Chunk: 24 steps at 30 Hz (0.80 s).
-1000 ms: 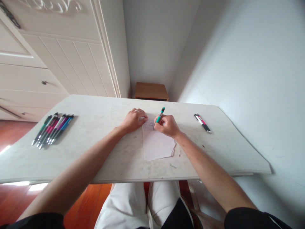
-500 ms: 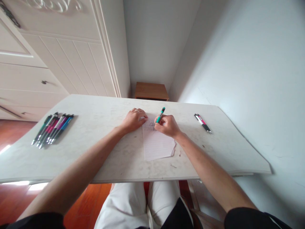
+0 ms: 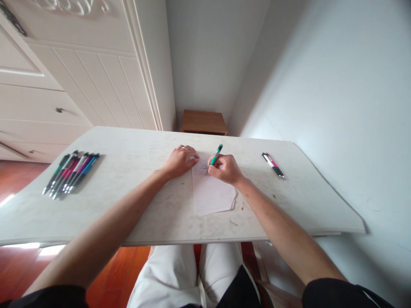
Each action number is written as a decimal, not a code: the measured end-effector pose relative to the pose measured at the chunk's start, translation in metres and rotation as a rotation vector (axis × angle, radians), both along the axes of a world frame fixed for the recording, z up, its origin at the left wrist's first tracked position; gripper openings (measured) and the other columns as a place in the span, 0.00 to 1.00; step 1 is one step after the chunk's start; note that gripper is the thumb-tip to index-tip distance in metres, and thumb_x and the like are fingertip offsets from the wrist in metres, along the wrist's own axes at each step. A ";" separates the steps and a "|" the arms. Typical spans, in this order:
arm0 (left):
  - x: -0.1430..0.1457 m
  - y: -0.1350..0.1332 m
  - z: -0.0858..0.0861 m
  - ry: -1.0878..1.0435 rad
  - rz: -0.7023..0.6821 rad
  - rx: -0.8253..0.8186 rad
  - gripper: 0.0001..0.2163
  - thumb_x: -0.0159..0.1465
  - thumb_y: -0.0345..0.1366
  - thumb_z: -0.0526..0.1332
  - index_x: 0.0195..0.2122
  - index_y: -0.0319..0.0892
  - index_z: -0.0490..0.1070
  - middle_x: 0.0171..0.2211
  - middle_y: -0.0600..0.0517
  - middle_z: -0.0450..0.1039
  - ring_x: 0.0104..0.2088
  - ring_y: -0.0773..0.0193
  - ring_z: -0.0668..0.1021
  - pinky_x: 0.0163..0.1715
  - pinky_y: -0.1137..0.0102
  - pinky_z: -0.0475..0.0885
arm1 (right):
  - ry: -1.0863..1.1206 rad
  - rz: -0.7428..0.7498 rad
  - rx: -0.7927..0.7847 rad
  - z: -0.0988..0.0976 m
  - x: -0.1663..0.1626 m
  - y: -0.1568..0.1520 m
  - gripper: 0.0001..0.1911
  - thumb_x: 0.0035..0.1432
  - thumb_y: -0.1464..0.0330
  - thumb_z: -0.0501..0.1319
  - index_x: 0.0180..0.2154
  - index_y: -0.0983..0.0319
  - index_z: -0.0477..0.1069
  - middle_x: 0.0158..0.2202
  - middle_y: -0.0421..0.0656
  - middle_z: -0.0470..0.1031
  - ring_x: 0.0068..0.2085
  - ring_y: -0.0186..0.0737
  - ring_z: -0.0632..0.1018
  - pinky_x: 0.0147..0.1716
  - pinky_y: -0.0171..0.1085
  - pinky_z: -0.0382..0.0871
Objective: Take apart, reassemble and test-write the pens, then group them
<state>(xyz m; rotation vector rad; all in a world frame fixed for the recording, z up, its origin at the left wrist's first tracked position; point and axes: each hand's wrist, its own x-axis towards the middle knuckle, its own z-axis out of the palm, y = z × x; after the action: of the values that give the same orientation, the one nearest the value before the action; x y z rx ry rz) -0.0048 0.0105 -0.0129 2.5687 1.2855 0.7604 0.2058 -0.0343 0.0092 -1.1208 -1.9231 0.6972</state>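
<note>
A small lined sheet of paper [image 3: 212, 194] with a torn right edge lies in the middle of the white table [image 3: 135, 205]. My right hand [image 3: 226, 169] is closed on a teal pen [image 3: 215, 155], whose tip rests on the top of the sheet among scribbled marks. My left hand [image 3: 180, 160] lies on the table with its fingers flat, pressing on the paper's top left corner. It wears a ring.
Several pens [image 3: 69, 173] in green, pink, purple and blue lie in a row at the table's left. Two more pens [image 3: 272, 165] lie at the right. A white wardrobe [image 3: 73, 72] stands left, a small wooden table [image 3: 204, 122] behind, a wall right.
The pen tip has shifted only slightly on the top of the sheet. My left hand has stayed in place.
</note>
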 end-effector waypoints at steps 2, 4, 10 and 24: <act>0.000 0.000 0.000 -0.001 0.001 -0.002 0.12 0.65 0.40 0.57 0.40 0.44 0.79 0.46 0.47 0.77 0.48 0.53 0.75 0.54 0.57 0.67 | 0.002 -0.003 0.007 -0.001 0.000 0.000 0.06 0.46 0.68 0.60 0.26 0.64 0.73 0.21 0.40 0.72 0.22 0.32 0.71 0.24 0.32 0.65; 0.000 0.000 -0.001 -0.002 0.001 0.000 0.12 0.65 0.40 0.57 0.40 0.44 0.79 0.46 0.47 0.77 0.48 0.53 0.75 0.54 0.57 0.67 | 0.000 -0.003 0.006 -0.001 0.001 0.001 0.06 0.46 0.68 0.60 0.26 0.64 0.73 0.21 0.40 0.72 0.22 0.32 0.71 0.24 0.32 0.64; 0.000 -0.001 0.000 -0.009 0.009 0.002 0.12 0.64 0.40 0.57 0.39 0.44 0.79 0.46 0.47 0.77 0.47 0.52 0.75 0.53 0.57 0.68 | -0.037 -0.039 0.037 0.000 0.003 0.001 0.05 0.46 0.69 0.61 0.26 0.64 0.73 0.20 0.39 0.71 0.22 0.32 0.71 0.24 0.31 0.64; 0.000 -0.001 0.000 0.001 0.015 -0.015 0.12 0.65 0.41 0.57 0.40 0.45 0.79 0.47 0.47 0.77 0.48 0.53 0.75 0.54 0.58 0.67 | -0.045 -0.034 0.035 -0.002 0.003 0.002 0.05 0.47 0.69 0.61 0.26 0.64 0.73 0.20 0.38 0.72 0.22 0.32 0.71 0.24 0.31 0.63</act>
<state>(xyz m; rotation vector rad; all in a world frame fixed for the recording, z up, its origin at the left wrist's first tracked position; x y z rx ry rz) -0.0048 0.0098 -0.0131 2.5506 1.3070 0.7492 0.2092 -0.0325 0.0076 -1.1538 -1.9421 0.6218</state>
